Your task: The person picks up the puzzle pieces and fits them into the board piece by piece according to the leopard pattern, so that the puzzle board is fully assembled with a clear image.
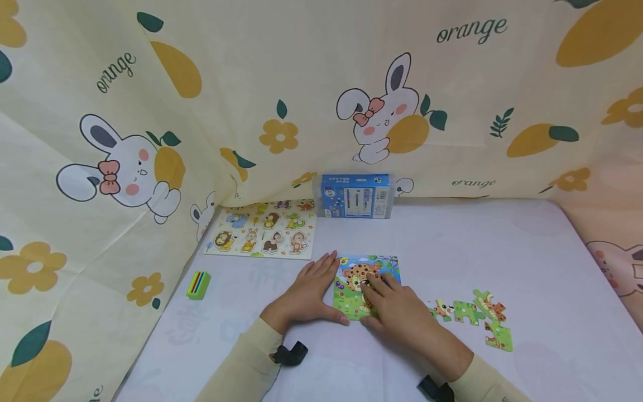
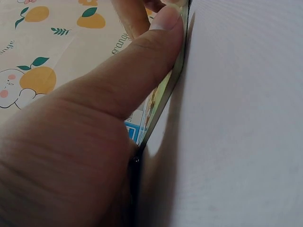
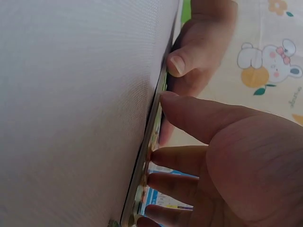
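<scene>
A square leopard jigsaw puzzle (image 1: 346,300) lies flat on the white table, its picture showing a spotted leopard on green grass under blue sky. Along its left edge rests my left hand (image 1: 313,293), fingers extended, the thumb touching near the lower left corner. My right hand (image 1: 397,304) presses its fingertips on the middle and right of the picture, covering part of the leopard. In the right wrist view, the right thumb and fingers (image 3: 175,184) touch the puzzle's surface from above. From the left wrist, the left thumb (image 2: 151,47) lies at the puzzle's edge.
Several loose puzzle pieces (image 1: 467,312) lie right of the right hand. A board of animal pictures (image 1: 258,234) lies at the back left, beside a blue box (image 1: 355,195) standing upright. A small green block with coloured stripes (image 1: 198,285) sits at the left.
</scene>
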`<state>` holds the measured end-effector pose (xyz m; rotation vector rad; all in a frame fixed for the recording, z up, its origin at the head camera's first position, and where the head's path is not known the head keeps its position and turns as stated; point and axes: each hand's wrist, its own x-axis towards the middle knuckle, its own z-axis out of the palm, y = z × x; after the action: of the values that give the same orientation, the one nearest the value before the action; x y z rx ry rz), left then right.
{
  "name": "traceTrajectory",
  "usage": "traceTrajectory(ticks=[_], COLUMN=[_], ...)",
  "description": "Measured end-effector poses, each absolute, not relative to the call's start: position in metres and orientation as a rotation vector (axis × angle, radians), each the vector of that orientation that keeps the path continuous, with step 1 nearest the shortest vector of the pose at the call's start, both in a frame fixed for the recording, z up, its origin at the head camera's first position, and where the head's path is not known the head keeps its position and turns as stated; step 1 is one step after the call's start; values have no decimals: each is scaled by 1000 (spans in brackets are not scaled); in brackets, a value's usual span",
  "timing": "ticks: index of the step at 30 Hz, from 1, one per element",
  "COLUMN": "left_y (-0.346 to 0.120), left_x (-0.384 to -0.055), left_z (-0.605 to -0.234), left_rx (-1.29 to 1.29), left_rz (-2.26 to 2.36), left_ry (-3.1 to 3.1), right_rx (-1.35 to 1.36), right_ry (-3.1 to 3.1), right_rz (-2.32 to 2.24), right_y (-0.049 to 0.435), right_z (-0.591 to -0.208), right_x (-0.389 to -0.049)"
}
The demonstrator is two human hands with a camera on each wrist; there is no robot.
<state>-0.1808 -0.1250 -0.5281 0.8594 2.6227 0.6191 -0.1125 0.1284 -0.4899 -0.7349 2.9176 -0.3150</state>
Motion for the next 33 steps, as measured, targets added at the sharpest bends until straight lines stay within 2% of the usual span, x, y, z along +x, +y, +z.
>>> traceTrajectory(ticks=[12,21,27,33], left_y=[-125,-125,-125,-125], left_x=[-180,-180,-180,-180], left_z=[-526,-524,-525,-523], left_rx=[862,865,859,856], left_rz=[635,647,649,646], left_ry=[2612,2606,2609,2605], right_rx=[-668,-739,-626,-523], right_ry=[2879,2726,2599,2522], right_rz=[-358,-864,-1255,-1449], right_y=[128,155,179,209], right_z=[-491,-499,-498,-498], right_x=[-113,-124,-129,-126])
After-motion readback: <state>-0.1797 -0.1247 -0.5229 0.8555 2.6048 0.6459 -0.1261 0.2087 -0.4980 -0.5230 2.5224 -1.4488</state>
